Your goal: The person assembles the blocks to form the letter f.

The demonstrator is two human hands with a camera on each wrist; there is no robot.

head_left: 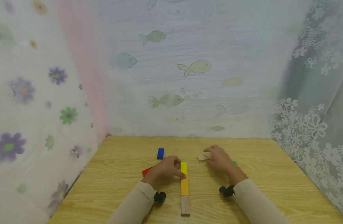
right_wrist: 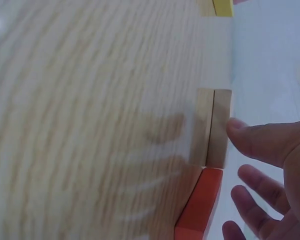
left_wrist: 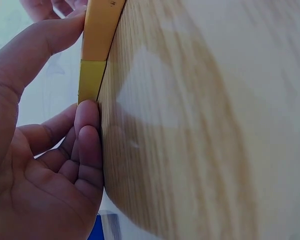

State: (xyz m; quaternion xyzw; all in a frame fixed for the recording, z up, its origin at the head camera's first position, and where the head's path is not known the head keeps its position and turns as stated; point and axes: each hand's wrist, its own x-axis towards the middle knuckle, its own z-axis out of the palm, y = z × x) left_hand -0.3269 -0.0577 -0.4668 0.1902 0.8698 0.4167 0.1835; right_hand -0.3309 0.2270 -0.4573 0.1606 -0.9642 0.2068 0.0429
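Observation:
My left hand (head_left: 167, 168) is at a straight row of blocks, its thumb lying by the join of a bright yellow block (head_left: 183, 167) and an amber block (head_left: 184, 186). In the left wrist view its loosely bent fingertips meet the far end of the yellow block (left_wrist: 91, 77). A brown wooden block (head_left: 185, 205) forms the near end of the row. My right hand (head_left: 219, 160) hovers with spread fingers over a striped plain wood block (head_left: 204, 157). Its thumb tip is right at that block (right_wrist: 220, 127) in the right wrist view.
A blue block (head_left: 160, 153) lies farther back on the wooden table (head_left: 126, 186). Part of a red block (head_left: 147, 171) shows beside my left hand. Behind my right hand, a green block (head_left: 234, 162) and an orange-red block (right_wrist: 200, 202) are partly hidden in the head view.

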